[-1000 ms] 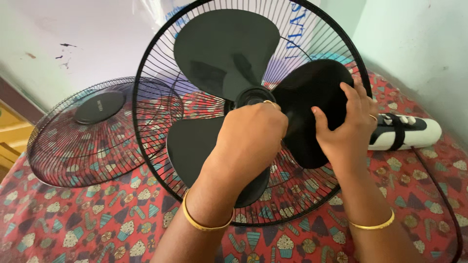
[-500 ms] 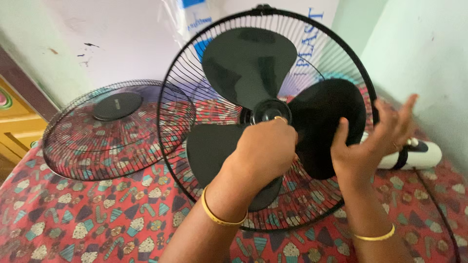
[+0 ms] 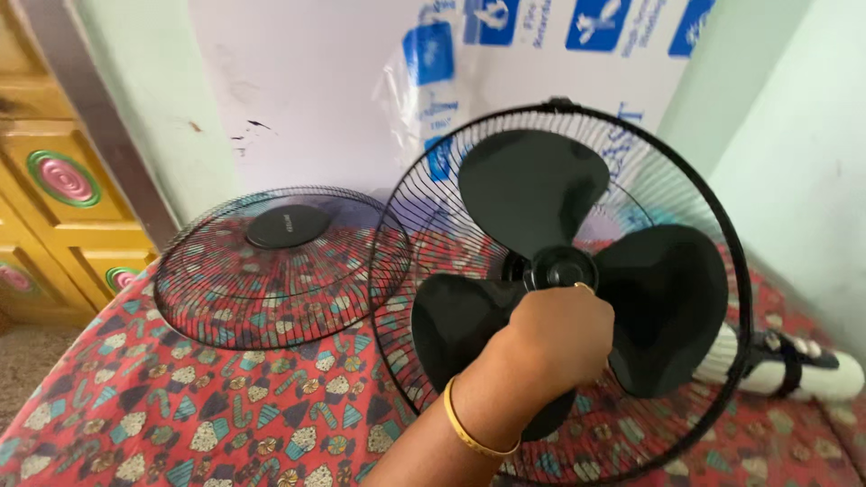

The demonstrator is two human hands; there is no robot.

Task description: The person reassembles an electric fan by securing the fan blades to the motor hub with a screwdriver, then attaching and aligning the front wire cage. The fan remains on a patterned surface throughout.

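Note:
A black three-blade fan blade (image 3: pixel 532 194) sits inside the upright black rear grille (image 3: pixel 738 271) of a fan lying on a bed. My left hand (image 3: pixel 559 338), with a gold bangle on the wrist, is closed around the round hub cap (image 3: pixel 564 268) at the middle of the blades. My fingertips are hidden behind my knuckles. My right hand is out of view. The fan's white body (image 3: pixel 812 374) with a black strap lies to the right behind the grille.
The detached front grille (image 3: pixel 271 271) lies dome-up on the red patterned bedspread (image 3: pixel 135 424), touching the rear grille's left rim. A white plastic-wrapped board (image 3: pixel 361 90) leans on the pale green wall behind. A yellow wooden door (image 3: pixel 54 180) stands at left.
My right hand let go of the right blade and left the view. The view tilted up and back, so the fan sits lower and further right. My left hand stays on the hub.

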